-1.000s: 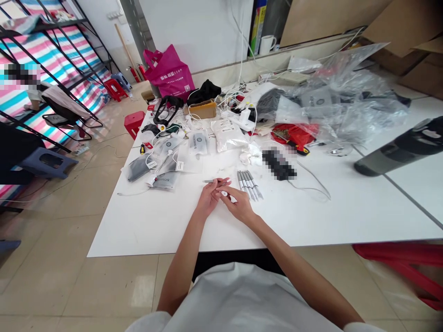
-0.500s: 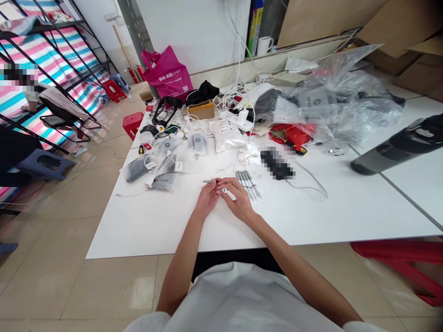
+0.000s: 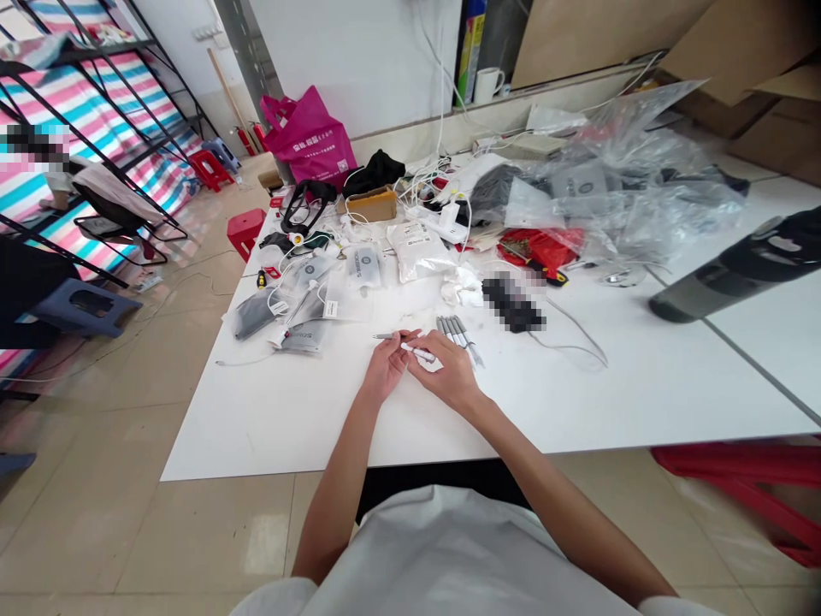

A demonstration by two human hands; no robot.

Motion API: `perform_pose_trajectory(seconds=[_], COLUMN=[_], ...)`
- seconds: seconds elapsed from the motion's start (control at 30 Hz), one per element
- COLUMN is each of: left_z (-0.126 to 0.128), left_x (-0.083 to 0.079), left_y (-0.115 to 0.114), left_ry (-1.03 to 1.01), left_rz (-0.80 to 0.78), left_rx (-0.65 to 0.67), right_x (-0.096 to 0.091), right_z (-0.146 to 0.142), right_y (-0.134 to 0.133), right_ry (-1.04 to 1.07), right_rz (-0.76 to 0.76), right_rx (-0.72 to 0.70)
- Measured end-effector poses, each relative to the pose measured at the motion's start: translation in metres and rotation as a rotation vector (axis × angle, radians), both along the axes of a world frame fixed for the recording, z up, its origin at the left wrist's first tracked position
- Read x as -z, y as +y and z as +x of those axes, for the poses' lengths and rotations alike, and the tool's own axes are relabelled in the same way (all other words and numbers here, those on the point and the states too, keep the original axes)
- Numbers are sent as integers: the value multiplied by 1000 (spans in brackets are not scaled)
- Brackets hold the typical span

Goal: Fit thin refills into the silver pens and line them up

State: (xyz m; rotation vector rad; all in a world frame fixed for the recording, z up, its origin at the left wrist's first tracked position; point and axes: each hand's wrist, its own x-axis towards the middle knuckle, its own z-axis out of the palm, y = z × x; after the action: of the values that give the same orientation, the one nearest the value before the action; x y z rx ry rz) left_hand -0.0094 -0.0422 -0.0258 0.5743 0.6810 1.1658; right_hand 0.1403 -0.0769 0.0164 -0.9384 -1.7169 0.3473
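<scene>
My left hand point(image 3: 383, 370) is closed on a slim grey pen point(image 3: 383, 336), whose tip pokes out to the left past the fingers. Right beside it, my right hand point(image 3: 454, 373) pinches a small white tube-shaped piece point(image 3: 422, 352) between thumb and fingers. The piece lies sideways, its left end close to my left fingertips; whether it touches the pen is hidden by the fingers. Just behind my right hand, several grey pens point(image 3: 457, 332) with white parts lie side by side on the white table point(image 3: 288, 419).
Bagged packets point(image 3: 301, 335) and a white pouch point(image 3: 420, 251) lie beyond my hands, with tangled cables point(image 3: 427, 184) behind. A blurred black object point(image 3: 513, 304) with a cable sits right of the pens. Further right are clear plastic bags point(image 3: 673, 214) and a dark bottle point(image 3: 724, 269).
My right hand has turned and shifted slightly right. The white piece, seen end-on before, now shows its length. My left hand with the pen has hardly moved.
</scene>
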Motion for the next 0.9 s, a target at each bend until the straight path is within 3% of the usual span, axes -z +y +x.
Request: perform_pose_trajectory(seconds=[0.17, 0.73, 0.9], left_z=[-2, -3, -4], left_x=[0, -2, -3], left_y=[-1, -4, -5], left_ry=[41, 119, 118], left_rz=[-18, -67, -19], left_rx=[-24, -15, -1], right_x=[-11, -13, -12], right_z=[-5, -7, -7], right_y=[1, -2, -3], right_ry=[-125, -219, -219], right_rz=[-136, 25, 36], right_rx=[-117, -160, -168])
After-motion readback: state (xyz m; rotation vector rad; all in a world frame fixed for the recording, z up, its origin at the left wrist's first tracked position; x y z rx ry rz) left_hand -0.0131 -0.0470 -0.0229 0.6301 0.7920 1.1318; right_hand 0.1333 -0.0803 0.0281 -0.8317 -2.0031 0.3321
